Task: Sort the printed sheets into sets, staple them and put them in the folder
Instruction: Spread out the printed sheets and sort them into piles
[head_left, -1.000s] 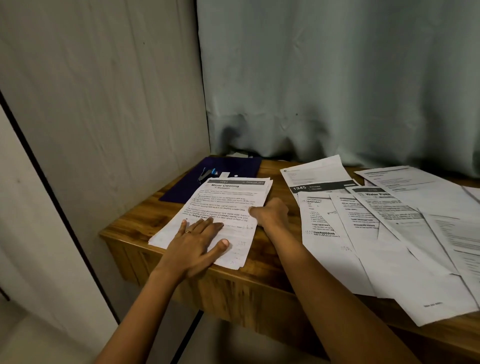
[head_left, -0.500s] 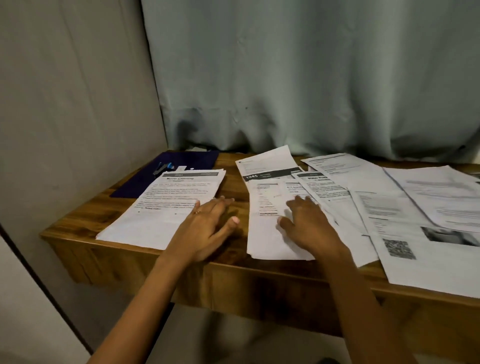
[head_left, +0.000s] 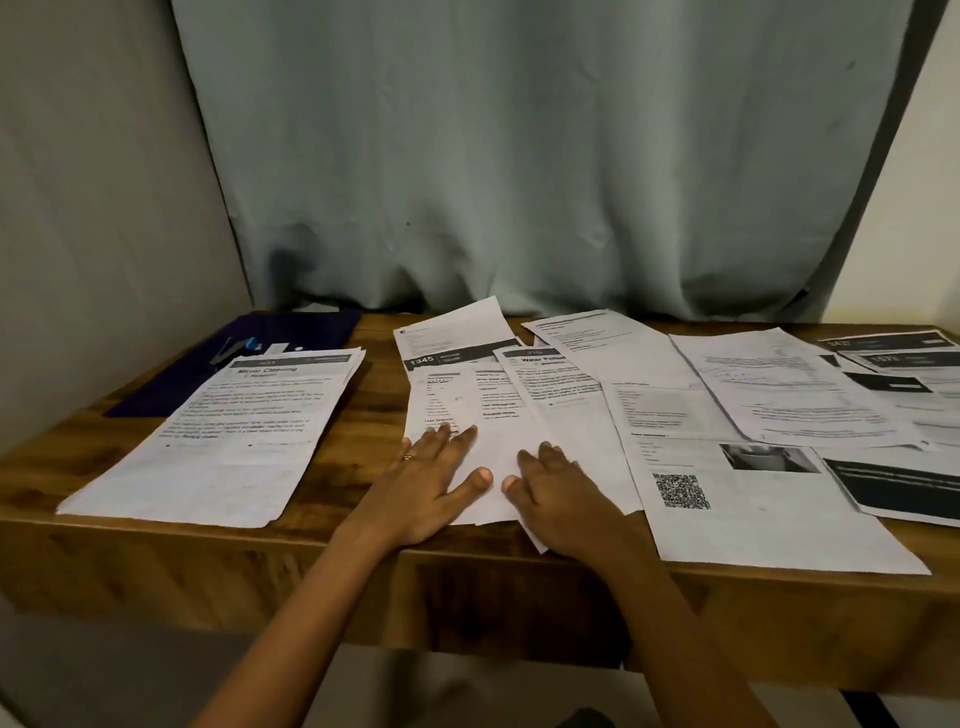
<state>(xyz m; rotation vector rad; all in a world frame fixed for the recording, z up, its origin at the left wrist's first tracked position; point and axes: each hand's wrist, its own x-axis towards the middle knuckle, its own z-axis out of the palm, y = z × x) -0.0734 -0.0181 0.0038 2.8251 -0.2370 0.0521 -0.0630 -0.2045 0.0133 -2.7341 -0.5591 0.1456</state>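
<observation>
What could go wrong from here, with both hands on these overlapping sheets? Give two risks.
The left hand and right hand press on loose sheets overlapping the Water sheet; sliding one may drag neighbours and mix sets.
The QR-code sheet lies at the table's front edge; a nudge might tip it off.

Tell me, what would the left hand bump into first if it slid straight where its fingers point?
Likely the sheet with the black 1345 band, lying partly under the text sheet that the left hand rests on.
</observation>
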